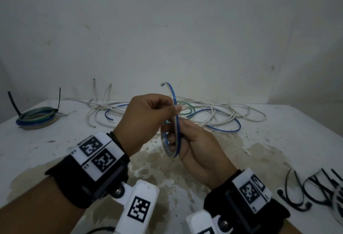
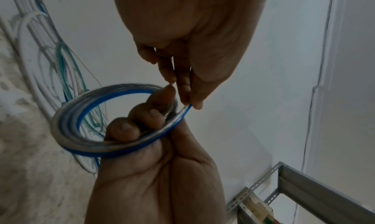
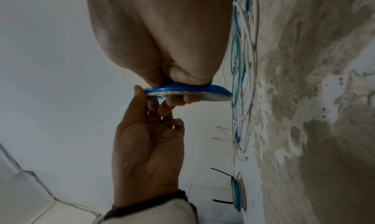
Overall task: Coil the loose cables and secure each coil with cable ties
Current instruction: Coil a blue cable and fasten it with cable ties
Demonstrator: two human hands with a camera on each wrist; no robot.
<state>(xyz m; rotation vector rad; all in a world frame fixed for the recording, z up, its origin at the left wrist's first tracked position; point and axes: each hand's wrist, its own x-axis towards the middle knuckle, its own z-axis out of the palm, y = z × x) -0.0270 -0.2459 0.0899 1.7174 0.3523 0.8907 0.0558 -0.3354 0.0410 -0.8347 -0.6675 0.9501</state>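
Head view shows us holding a blue-and-clear coil (image 1: 171, 137) above the stained white surface (image 1: 278, 126). Our right hand (image 1: 196, 152) has its fingers curled through the coil; our left hand (image 1: 146, 120) pinches the coil's free end at the top. Loose cables (image 1: 213, 115) lie behind, a tied coil (image 1: 37, 117) far left, black cable ties (image 1: 306, 191) right. Wrist bands carry square coded markers; we read no writing.
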